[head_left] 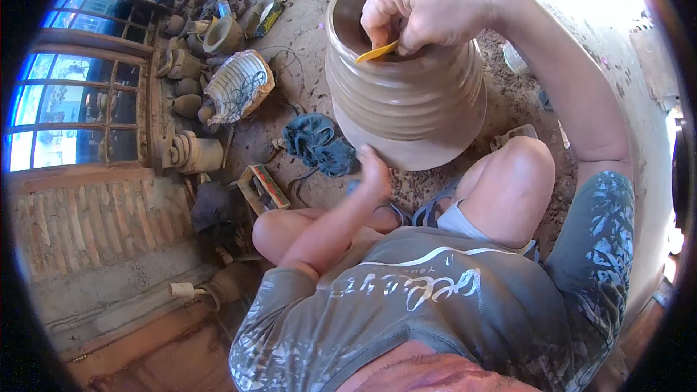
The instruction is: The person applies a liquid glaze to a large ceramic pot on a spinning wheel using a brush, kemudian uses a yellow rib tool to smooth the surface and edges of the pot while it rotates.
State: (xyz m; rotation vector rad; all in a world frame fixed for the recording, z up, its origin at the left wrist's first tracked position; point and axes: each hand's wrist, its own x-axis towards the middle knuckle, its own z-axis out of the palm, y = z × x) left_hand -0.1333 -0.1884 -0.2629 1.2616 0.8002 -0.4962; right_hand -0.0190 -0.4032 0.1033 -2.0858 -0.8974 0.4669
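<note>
Gridded windows [72, 109] in wooden frames line the left side, their panes bluish-white with daylight. Beneath them runs a brick wall [94, 221] (rough-faced, with a grey band [109, 288] below). The brown floor [308, 40] is littered with crumbs; glare whitens the upper right.

Pot [403, 98]: grey-brown, ringed by horizontal ridges in lighter and darker bands. Disc [414, 154]: plain pale grey-brown. Tool [374, 53]: uniform bright yellow. Cloth [319, 144]: dark blue-green. Shirt [450, 312]: dark grey, with white script and a curved white line; sleeves [608, 236] dark, patterned with pale leaf-like shapes. Shorts [468, 223]: pale grey. Basket [263, 72]: off-white, with brownish markings. Packet [270, 18]: green and yellow. Window [76, 109]: brown grid over blue-and-white panes. Bricks [94, 229]: buff and reddish-brown stripes. Floor [308, 80]: brown, flecked with pinkish purple.
</note>
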